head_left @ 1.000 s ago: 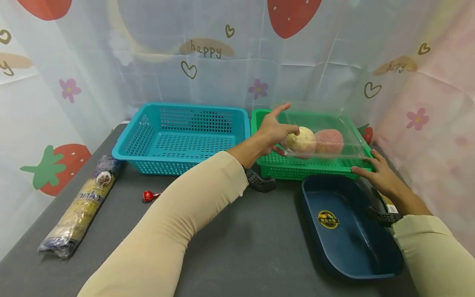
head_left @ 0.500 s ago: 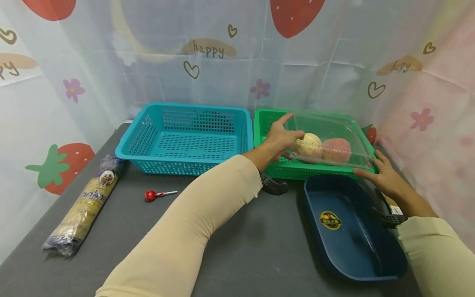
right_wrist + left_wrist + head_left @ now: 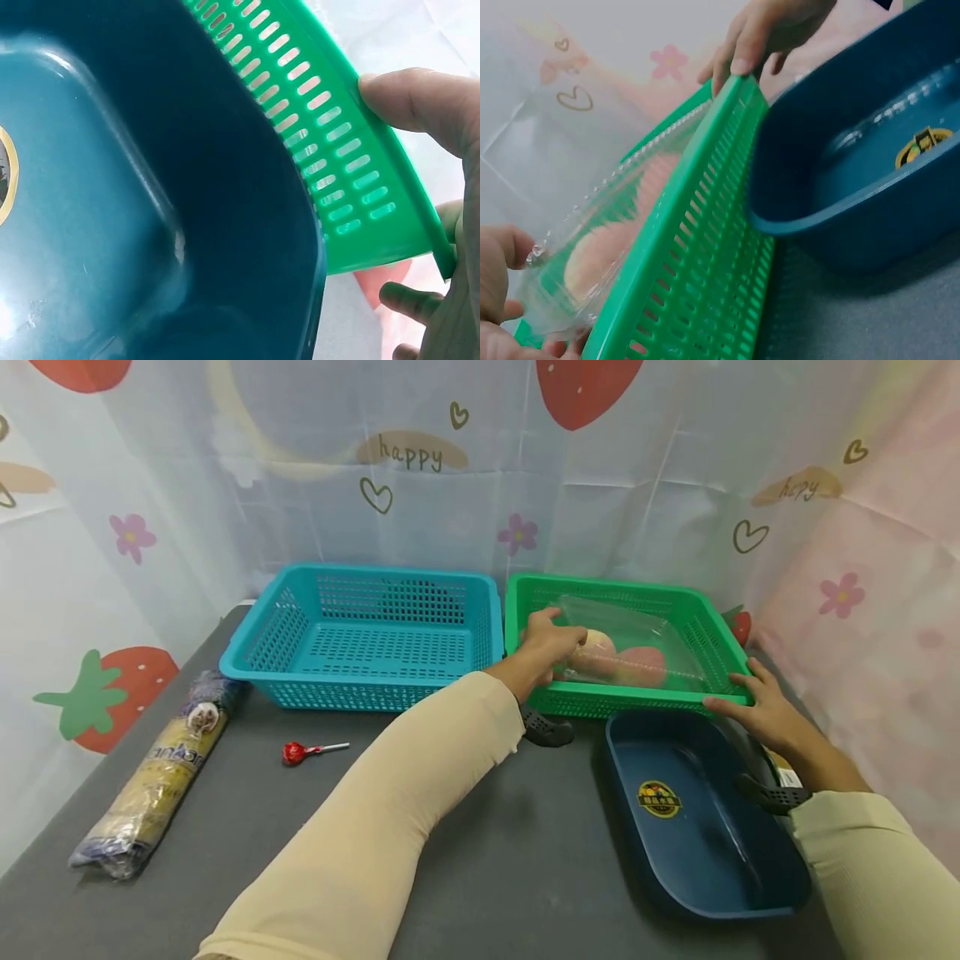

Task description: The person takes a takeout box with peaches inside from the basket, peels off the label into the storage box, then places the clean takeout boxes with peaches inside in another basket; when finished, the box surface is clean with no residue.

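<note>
My left hand (image 3: 549,643) grips the left end of a clear plastic box (image 3: 645,622). Thumb and fingers stand on either side of that end in the left wrist view. Inside the box lie two round, peach-like things, one pale yellow (image 3: 597,652) and one pink (image 3: 642,667). The box sits down within the green basket (image 3: 630,700), low behind its front rim. My right hand (image 3: 768,714) holds the basket's front right corner, thumb on the front rim and fingers round the side. In the right wrist view the thumb presses the green rim (image 3: 375,124).
A blue basket (image 3: 375,681) stands left of the green one. A dark blue basin (image 3: 705,852) lies in front, under my right wrist. A red lollipop (image 3: 294,752) and a long plastic-wrapped packet (image 3: 161,768) lie on the grey table (image 3: 510,877). A printed curtain (image 3: 315,518) hangs behind.
My left hand has lowered the clear box from above the green basket's rim down into it. The right hand has stayed at the basket's corner. The lollipop's stick, hidden earlier, now shows.
</note>
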`<state>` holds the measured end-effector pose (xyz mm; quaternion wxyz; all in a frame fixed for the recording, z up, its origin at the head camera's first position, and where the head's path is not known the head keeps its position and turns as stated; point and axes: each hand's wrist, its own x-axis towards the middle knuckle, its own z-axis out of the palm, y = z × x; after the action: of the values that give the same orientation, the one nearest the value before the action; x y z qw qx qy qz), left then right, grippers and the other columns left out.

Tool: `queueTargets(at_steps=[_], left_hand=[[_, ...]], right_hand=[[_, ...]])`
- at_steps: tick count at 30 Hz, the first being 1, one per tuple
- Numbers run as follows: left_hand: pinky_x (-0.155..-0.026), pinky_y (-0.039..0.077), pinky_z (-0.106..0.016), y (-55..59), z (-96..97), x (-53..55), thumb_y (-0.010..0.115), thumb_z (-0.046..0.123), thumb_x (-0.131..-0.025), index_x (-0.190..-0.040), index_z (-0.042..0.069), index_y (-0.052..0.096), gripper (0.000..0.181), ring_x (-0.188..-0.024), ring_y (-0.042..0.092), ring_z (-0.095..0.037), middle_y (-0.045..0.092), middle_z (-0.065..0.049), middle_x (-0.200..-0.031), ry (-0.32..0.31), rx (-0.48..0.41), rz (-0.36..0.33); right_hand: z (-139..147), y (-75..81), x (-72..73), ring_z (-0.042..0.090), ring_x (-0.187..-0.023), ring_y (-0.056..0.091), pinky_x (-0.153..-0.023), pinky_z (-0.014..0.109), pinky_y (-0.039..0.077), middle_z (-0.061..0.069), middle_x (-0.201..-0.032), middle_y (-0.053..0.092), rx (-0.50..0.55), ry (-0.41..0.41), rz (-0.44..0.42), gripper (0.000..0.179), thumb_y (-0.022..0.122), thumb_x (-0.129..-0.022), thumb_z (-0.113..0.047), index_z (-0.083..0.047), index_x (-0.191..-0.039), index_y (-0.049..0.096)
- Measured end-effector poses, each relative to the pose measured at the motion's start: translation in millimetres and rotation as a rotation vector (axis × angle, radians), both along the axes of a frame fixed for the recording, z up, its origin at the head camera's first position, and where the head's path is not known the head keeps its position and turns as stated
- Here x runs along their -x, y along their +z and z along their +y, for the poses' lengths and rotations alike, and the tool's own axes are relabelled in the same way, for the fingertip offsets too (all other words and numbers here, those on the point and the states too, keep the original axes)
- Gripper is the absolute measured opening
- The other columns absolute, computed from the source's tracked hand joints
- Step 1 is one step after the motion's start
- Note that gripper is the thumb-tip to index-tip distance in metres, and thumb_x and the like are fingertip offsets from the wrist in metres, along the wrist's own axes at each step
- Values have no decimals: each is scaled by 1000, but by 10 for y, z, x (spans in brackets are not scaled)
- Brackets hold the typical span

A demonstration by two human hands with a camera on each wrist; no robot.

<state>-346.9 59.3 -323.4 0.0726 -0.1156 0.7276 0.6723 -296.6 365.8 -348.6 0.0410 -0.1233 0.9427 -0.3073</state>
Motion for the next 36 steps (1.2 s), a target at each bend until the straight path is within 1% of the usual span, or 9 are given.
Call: queueTargets(at_steps=[4, 7, 11, 16, 19, 22, 27, 34, 36], left_hand=[[-42, 27, -32, -7, -13, 49, 64, 11, -91, -149, 30, 38, 67, -44, 17, -14, 65, -4, -110, -54, 60, -51], [-42, 24, -30, -25, -16, 51, 63, 10, -93, -148, 24, 40, 62, -50, 35, -14, 55, -6, -131, -105, 102, -77], [-47, 27, -30, -50, -18, 22, 60, 9, -95, -146, 18, 44, 55, -87, 60, -27, 41, -9, -146, -208, 144, -95], [-76, 49, -32, -51, -34, 1, 55, 12, -99, -152, 18, 34, 57, -125, 46, -32, 35, -11, -150, -324, 143, -95], [-74, 46, -32, -56, -20, 10, 53, 19, -100, -154, 21, 28, 59, -89, 57, -20, 37, -9, -148, -363, 171, -105], [-59, 36, -31, -66, 14, 17, 53, 27, -100, -154, 23, 27, 60, -52, 29, -14, 42, -6, -142, -372, 229, -112], [-68, 45, -29, -58, 64, -8, 56, 30, -99, -145, 16, 45, 50, -77, 52, -15, 45, -5, -140, -312, 237, -129], [-63, 38, -34, 2, 49, -9, 60, 32, -96, -131, 13, 54, 40, -59, 22, -16, 48, -5, -118, -277, 279, -159], [-64, 41, -34, 25, 24, 0, 61, 32, -96, -133, 13, 53, 43, -63, 33, -15, 49, -4, -124, -278, 296, -153]], right_hand=[[-10, 3, -6, 52, -137, -8, -100, 73, 9, 29, -153, -15, 5, -2, 2, 82, 53, -95, -38, 21, -141, 19], [-14, -2, -10, 52, -137, -7, -100, 72, 10, 29, -154, -14, 9, 2, 2, 82, 53, -95, -38, 21, -141, 19], [-19, -9, -13, 52, -137, -6, -100, 72, 11, 29, -154, -13, 17, 6, 10, 81, 54, -95, -37, 21, -141, 20], [-22, -13, -11, 52, -138, -6, -101, 72, 10, 28, -154, -13, 30, 7, 18, 81, 55, -94, -36, 21, -140, 21], [-6, -15, -9, 52, -137, -6, -100, 72, 11, 29, -154, -14, 27, 9, 15, 81, 55, -94, -36, 21, -140, 21], [8, -10, -14, 53, -137, -5, -100, 73, 12, 29, -154, -14, 18, 10, 8, 80, 55, -95, -36, 20, -141, 21], [30, -2, -15, 53, -137, -6, -99, 74, 11, 28, -154, -14, 7, 11, -15, 80, 54, -95, -37, 18, -142, 20], [13, -20, 12, 52, -138, -6, -100, 73, 11, 27, -154, -14, 30, 19, -15, 81, 54, -95, -37, 18, -143, 20], [8, -23, 16, 52, -138, -6, -100, 73, 11, 27, -154, -14, 34, 18, -9, 82, 55, -95, -37, 17, -144, 18]])
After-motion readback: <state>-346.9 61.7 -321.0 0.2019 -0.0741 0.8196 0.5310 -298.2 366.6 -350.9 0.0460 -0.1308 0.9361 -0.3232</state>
